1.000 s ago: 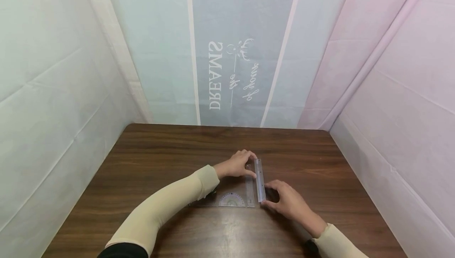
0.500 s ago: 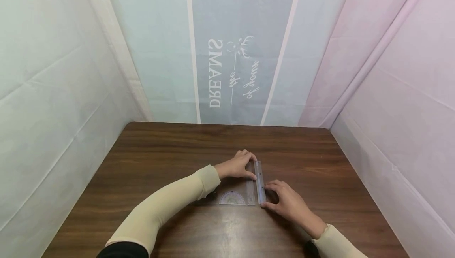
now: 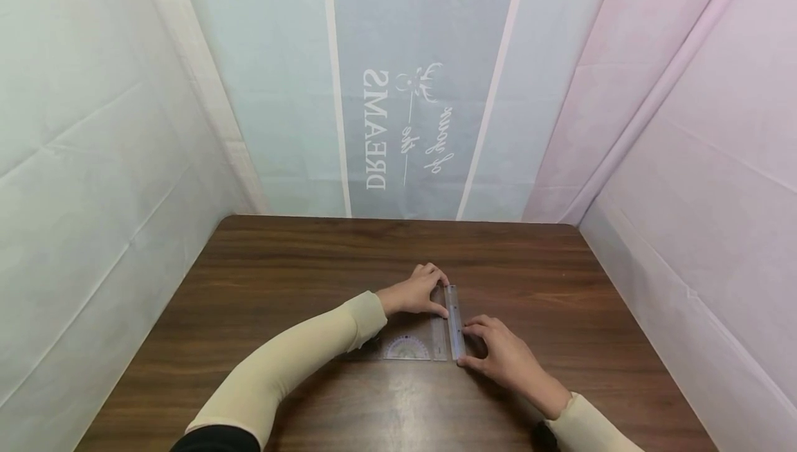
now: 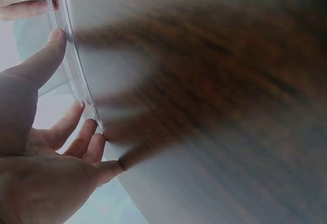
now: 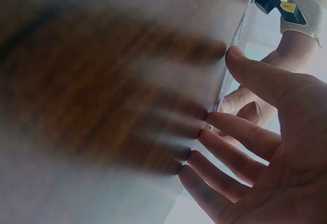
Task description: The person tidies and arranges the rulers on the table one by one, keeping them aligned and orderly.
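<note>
A clear, bluish ruler [image 3: 455, 324] lies lengthwise on the table, running away from me, right beside a second clear ruler [image 3: 438, 338]. My left hand [image 3: 414, 291] reaches over the second ruler's far part, with thumb and index fingertip touching the bluish ruler's left side. The right hand [image 3: 506, 354] rests at its near right side, thumb tip at the near end and index fingertip along the edge. Fairly straight fingers show in both wrist views. A clear protractor [image 3: 407, 349] lies to the left of the rulers.
The brown wooden tabletop [image 3: 280, 258] is bounded by pale fabric walls [image 3: 81, 161] on the sides and a printed curtain [image 3: 429, 23] at the back. My left sleeve [image 3: 311, 341] crosses the table's left half.
The bluish ruler has come slightly towards me and now sits level with the second ruler's near end. Both hands have stayed almost where they were.
</note>
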Motion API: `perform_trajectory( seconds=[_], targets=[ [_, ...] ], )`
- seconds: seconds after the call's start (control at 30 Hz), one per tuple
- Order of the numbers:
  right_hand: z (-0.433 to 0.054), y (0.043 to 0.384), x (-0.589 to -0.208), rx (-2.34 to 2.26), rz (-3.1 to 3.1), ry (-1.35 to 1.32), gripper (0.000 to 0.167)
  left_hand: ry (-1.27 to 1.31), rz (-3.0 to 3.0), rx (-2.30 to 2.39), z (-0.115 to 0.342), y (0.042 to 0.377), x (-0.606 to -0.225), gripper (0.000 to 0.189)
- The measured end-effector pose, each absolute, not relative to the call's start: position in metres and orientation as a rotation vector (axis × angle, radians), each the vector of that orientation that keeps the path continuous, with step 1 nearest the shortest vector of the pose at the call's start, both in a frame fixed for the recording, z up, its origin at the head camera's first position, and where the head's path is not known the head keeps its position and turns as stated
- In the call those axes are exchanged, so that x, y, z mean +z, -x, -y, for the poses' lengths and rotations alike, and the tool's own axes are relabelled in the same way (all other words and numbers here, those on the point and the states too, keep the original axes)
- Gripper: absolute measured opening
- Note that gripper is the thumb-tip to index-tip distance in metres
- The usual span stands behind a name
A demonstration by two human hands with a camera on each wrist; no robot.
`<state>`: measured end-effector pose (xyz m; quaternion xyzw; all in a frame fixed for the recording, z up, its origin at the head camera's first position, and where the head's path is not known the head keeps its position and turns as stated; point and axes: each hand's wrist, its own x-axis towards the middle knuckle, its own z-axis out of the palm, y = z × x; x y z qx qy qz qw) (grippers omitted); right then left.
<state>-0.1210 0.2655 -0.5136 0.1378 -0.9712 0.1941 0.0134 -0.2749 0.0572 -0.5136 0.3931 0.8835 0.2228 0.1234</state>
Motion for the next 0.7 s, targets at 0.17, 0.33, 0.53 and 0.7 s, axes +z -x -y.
perform_trajectory(
  seconds=[0.17, 0.33, 0.53, 0.7],
  targets=[
    [-0.2648, 0.1212, -0.5135, 0.599, 3.019, -0.431, 0.054, -1.152, -2.57, 0.648, -0.0568, 0.2741, -0.5125, 0.064],
    [-0.2646, 0.121, -0.5141, 0.607, 3.022, -0.422, 0.054, -1.152, -2.57, 0.653, -0.0569, 0.2746, -0.5136, 0.065],
    [-0.2647, 0.1209, -0.5155, 0.611, 3.028, -0.412, 0.054, -1.159, -2.567, 0.646, -0.0568, 0.274, -0.5138, 0.065],
    [-0.2644, 0.1209, -0.515, 0.616, 3.029, -0.415, 0.053, -1.149, -2.564, 0.657, -0.0567, 0.2743, -0.5144, 0.064]
  ],
)
